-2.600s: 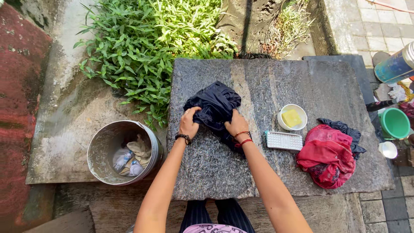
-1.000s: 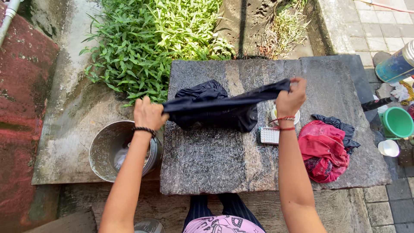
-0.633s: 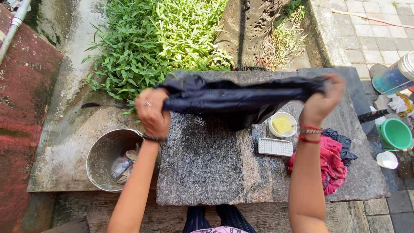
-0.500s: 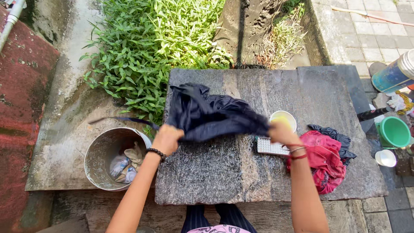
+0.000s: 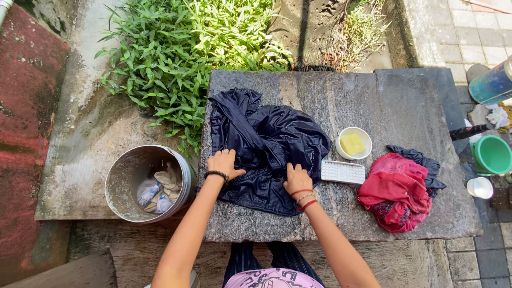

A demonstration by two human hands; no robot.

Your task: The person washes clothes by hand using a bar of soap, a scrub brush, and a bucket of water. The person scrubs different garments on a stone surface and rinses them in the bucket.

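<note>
Now | dark navy shiny wet garment [image 5: 266, 149] lies bunched mid grey granite tabletop [image 5: 394, 106] | left hand [image 5: 224, 164] and right hand [image 5: 296, 180] press flat, grip unclenched | best: spread fabric evenly, knead firmly | yellow soap in white bowl [image 5: 353, 143] near.

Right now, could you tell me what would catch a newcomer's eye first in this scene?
Both hands, the left hand and the right hand, press flat on a dark navy garment spread over the grey stone slab. To its right lie a red cloth bundle, a white brush and a bowl with yellow soap. A metal bucket stands left of the slab.
</note>
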